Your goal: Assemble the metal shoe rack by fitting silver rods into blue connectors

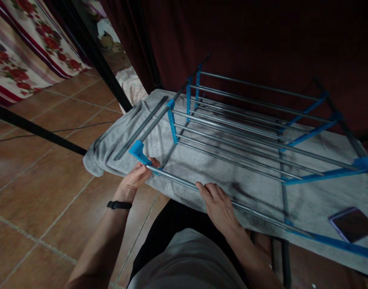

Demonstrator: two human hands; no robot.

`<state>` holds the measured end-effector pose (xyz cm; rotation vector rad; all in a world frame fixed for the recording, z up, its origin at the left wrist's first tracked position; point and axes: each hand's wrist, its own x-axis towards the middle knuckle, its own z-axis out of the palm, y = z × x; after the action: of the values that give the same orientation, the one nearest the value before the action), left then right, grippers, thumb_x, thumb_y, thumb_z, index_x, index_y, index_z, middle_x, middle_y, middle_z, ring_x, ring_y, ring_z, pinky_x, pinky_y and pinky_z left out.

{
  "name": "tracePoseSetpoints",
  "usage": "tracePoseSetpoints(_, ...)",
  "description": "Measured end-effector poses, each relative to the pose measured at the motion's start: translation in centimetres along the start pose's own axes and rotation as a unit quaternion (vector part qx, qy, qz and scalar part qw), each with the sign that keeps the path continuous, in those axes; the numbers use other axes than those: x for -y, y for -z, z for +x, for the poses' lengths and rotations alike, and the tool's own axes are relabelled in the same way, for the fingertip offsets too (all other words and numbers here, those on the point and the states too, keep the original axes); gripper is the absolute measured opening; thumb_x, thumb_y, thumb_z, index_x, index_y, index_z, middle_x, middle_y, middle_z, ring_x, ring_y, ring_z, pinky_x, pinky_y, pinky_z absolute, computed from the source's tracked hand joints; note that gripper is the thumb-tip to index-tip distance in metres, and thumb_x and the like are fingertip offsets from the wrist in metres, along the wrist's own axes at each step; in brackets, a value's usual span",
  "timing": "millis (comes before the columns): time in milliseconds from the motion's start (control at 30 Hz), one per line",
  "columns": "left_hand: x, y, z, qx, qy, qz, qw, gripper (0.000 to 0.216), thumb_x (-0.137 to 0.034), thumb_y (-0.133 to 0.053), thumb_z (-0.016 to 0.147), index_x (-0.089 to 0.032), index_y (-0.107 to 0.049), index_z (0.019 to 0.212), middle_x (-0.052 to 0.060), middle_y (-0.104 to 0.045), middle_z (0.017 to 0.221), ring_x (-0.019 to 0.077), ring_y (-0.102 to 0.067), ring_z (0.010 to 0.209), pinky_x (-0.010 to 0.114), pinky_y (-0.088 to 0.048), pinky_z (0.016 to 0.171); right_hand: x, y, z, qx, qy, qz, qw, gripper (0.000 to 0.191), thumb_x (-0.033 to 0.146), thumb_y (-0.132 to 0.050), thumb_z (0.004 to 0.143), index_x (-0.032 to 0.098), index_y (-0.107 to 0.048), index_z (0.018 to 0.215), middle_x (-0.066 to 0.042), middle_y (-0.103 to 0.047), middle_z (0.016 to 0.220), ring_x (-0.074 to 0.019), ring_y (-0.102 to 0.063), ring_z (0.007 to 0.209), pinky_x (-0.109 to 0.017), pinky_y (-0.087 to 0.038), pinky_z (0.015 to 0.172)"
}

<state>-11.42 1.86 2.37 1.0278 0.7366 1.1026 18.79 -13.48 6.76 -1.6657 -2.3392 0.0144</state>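
A blue-and-gray tube rack lies across a gray blanket, much of it apparently assembled: rows of metal crossbars run between blue side brackets. The level nearest the person looks least complete, showing a single front tube, its right end meeting a blue arm and its left end at a blue corner bracket. Whether that left joint is fully seated cannot be told, as fingers cover it. Two slim gray tubes rest beside the frame, seemingly unattached. The right hand curls over the front tube partway along; the left hand grasps the same tube where it meets the corner bracket (a grip that could suit steadying or pressing alike).

A dark red curtain hangs close behind the rack, likely leaving little room at the back. Tiled floor spreads to the left, with a floral curtain beyond and a black pole slanting down by the blanket's edge, a possible obstacle on that side. A phone lies on the blanket just beside the blue arm, where a shift of the frame could nudge it. A black band circles the left wrist.
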Motion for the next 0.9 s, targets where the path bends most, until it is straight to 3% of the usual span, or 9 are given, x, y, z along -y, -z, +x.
tracePoseSetpoints(400,0.9,0.7,-0.2,-0.04,-0.012,0.009,0.999,0.04,-0.045,-0.089,0.061,-0.02,-0.068,0.084,0.005,-0.06,0.085,0.025,-0.06,0.093,0.044,-0.049,0.09,-0.4,-0.8,0.2,0.004,0.009,-0.004,1.0,0.052,0.006,-0.05,0.091,0.024,-0.049,0.14,-0.005,-0.062,0.106,-0.0187,-0.057,0.094,-0.033,-0.05,0.086)
tracePoseSetpoints(567,0.5,0.4,-0.5,-0.041,-0.002,0.053,0.998,0.04,-0.048,-0.087,0.063,-0.02,-0.068,0.084,0.006,-0.063,0.089,0.0256,-0.06,0.095,0.041,-0.05,0.086,-0.5,-1.0,0.3,0.009,0.003,-0.011,1.0,0.05,0.006,-0.049,0.092,0.025,-0.05,0.139,-0.005,-0.062,0.103,-0.0188,-0.057,0.093,-0.032,-0.05,0.082)
tracePoseSetpoints(900,0.2,0.1,-0.9,-0.067,0.002,0.113,0.991,0.024,-0.03,-0.086,0.066,-0.02,-0.072,0.082,0.004,-0.068,0.088,0.0203,-0.062,0.088,0.033,-0.048,0.082,-0.7,-2.2,0.3,0.019,-0.001,-0.024,1.0,0.05,0.007,-0.05,0.092,0.025,-0.049,0.139,-0.005,-0.063,0.105,-0.0189,-0.058,0.092,-0.033,-0.05,0.084)
